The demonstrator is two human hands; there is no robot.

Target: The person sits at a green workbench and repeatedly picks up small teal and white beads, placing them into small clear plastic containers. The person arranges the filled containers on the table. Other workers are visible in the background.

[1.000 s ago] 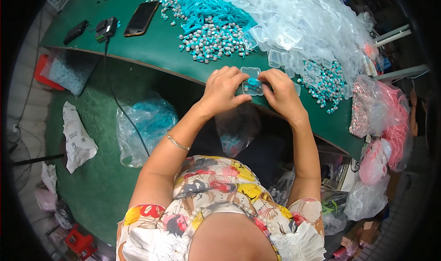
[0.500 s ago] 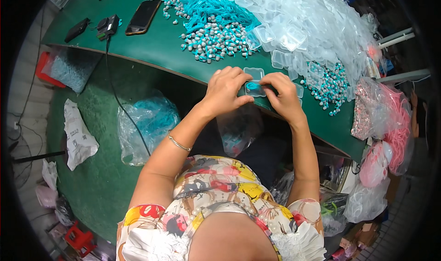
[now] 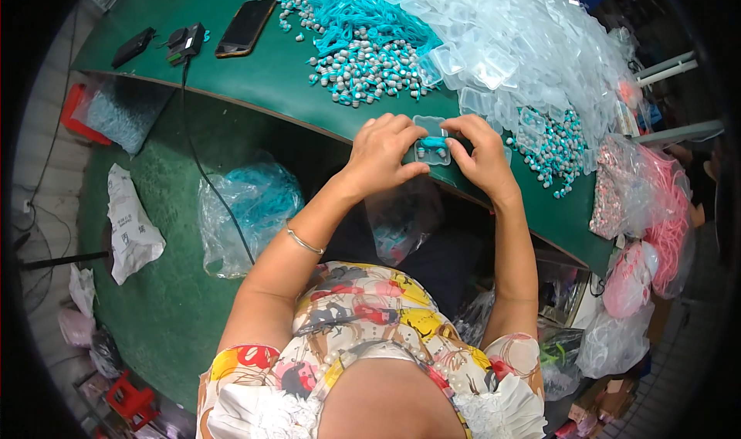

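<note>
At the table's front edge I have a small clear plastic box [image 3: 442, 161] with its lid [image 3: 429, 122] raised on the far side. My left hand [image 3: 380, 152] grips the box's left side between thumb and fingers. Inside lies a corded earplug set: the bundled teal cord [image 3: 432, 142] crosses the box, and small grey plug ends [image 3: 421, 152] show on its near side. The thumb and forefinger of my right hand [image 3: 485, 159] are closed at the right end of the cord, by the box's right wall.
Beyond my hands lie teal cords [image 3: 370, 22], grey-and-teal plugs [image 3: 363, 72] and a big heap of clear boxes [image 3: 502, 41]. More plugs [image 3: 552, 149] sit at right, near bagged pink cords [image 3: 660, 230]. A phone [image 3: 245, 28] and cabled black device [image 3: 185, 44] lie at left.
My right thumb and forefinger have shifted at the box, and the cord lies more across it. Grey plug ends now show inside. My left hand keeps its grip.
</note>
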